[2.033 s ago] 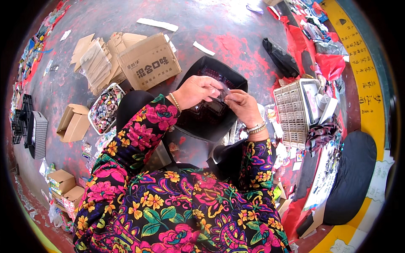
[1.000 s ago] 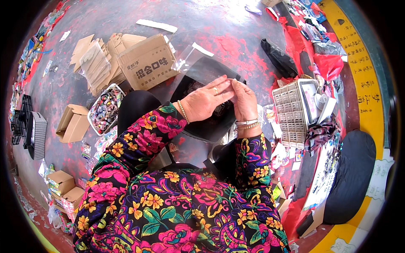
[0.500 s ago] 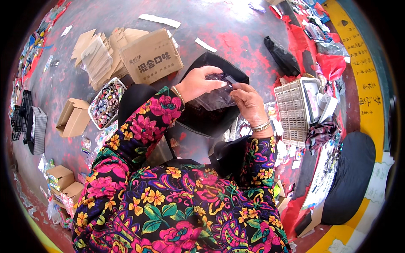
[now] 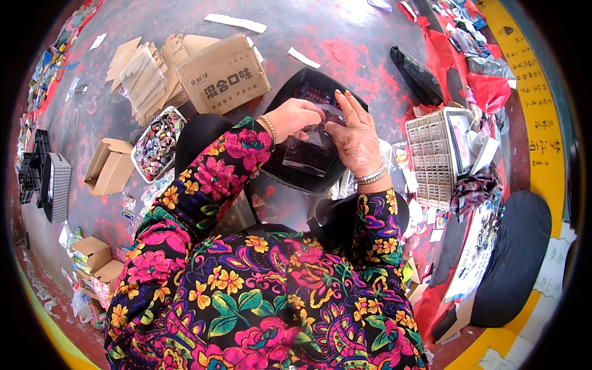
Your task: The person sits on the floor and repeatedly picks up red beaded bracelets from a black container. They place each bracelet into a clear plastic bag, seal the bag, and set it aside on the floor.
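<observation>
My left hand [image 4: 291,119] is bent over the top of a clear plastic bag [image 4: 308,155], its thumb and fingers closed on the film. My right hand [image 4: 357,139] is at the bag's other side, fingers stretched out and thumb touching the bag near its top edge. The bag hangs over a black open container [image 4: 295,87], where small dark items [image 4: 314,83] lie; their kind cannot be made out. What is inside the bag, if anything, is unclear.
Flattened cardboard and a box [image 4: 223,74] lie ahead on the left. A white basket of small colourful items [image 4: 161,145] stands left of my knee. At right are a cream plastic crate [image 4: 430,161], a black bag [image 4: 416,77] and a long black cushion [image 4: 515,259].
My right hand has gone from a pinch to stretched fingers and moved up slightly. The bag now hangs lower and flatter over the container. My left hand has shifted a little right.
</observation>
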Action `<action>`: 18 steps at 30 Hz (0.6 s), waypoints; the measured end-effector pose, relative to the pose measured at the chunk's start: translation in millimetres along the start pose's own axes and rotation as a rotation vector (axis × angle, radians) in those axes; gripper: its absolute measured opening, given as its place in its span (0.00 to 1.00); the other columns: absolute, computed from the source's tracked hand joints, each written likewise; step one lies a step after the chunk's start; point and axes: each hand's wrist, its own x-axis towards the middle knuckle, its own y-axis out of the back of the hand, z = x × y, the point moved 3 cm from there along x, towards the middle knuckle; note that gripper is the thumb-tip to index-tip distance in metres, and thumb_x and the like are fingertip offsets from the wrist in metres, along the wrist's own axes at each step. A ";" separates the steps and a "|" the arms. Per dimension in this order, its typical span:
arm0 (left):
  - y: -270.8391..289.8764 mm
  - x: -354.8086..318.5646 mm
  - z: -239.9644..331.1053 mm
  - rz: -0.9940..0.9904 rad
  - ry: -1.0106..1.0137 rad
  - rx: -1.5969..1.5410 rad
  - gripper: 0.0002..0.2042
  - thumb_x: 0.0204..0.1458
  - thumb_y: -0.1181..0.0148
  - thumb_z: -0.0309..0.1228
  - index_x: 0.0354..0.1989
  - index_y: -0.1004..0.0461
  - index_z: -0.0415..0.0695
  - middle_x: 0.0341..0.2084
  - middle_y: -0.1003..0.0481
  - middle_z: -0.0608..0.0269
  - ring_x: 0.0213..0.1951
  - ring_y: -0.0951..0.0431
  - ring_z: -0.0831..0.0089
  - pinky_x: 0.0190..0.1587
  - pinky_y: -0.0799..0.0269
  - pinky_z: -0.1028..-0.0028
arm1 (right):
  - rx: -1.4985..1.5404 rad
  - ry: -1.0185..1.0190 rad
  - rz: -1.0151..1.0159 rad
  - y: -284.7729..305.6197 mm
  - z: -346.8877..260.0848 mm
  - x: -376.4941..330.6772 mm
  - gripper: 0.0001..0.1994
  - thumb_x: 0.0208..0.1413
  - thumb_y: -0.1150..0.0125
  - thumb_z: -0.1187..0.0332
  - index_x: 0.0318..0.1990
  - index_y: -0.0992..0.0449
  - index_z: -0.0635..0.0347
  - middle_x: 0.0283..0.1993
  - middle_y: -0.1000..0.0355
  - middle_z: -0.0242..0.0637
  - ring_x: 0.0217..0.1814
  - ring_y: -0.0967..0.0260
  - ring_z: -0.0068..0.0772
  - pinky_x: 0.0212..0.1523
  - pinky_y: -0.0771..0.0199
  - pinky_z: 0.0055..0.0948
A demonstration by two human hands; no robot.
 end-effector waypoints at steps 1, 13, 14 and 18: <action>0.2 -1.6 0.5 -0.007 0.024 -0.076 0.13 0.48 0.46 0.32 0.41 0.27 0.40 0.33 0.28 0.67 0.34 0.29 0.79 0.33 0.30 0.75 | 0.002 -0.003 0.024 -0.6 -0.2 0.1 0.07 0.36 0.40 0.72 0.27 0.23 0.50 0.60 0.39 0.40 0.63 0.44 0.39 0.52 0.40 0.35; 12.2 12.6 -7.0 0.096 -0.238 -0.029 0.13 0.52 0.49 0.33 0.40 0.26 0.38 0.37 0.26 0.62 0.41 0.27 0.76 0.43 0.32 0.74 | 0.117 -0.130 0.073 -10.1 0.2 1.7 0.06 0.37 0.37 0.72 0.27 0.23 0.53 0.60 0.41 0.49 0.64 0.46 0.48 0.54 0.40 0.37; 11.2 12.2 -6.5 0.111 -0.245 0.024 0.13 0.52 0.49 0.33 0.40 0.26 0.38 0.36 0.26 0.63 0.41 0.27 0.77 0.43 0.32 0.74 | 0.108 -0.131 0.090 -14.4 5.3 -0.1 0.05 0.37 0.37 0.72 0.27 0.23 0.53 0.60 0.41 0.50 0.64 0.46 0.49 0.55 0.40 0.37; 2.7 4.4 0.5 0.178 -0.090 0.110 0.12 0.51 0.48 0.34 0.38 0.26 0.39 0.36 0.25 0.65 0.41 0.27 0.77 0.42 0.31 0.73 | 0.127 -0.153 0.126 -15.2 9.6 -4.2 0.05 0.37 0.38 0.73 0.25 0.22 0.53 0.60 0.42 0.52 0.64 0.47 0.52 0.56 0.39 0.37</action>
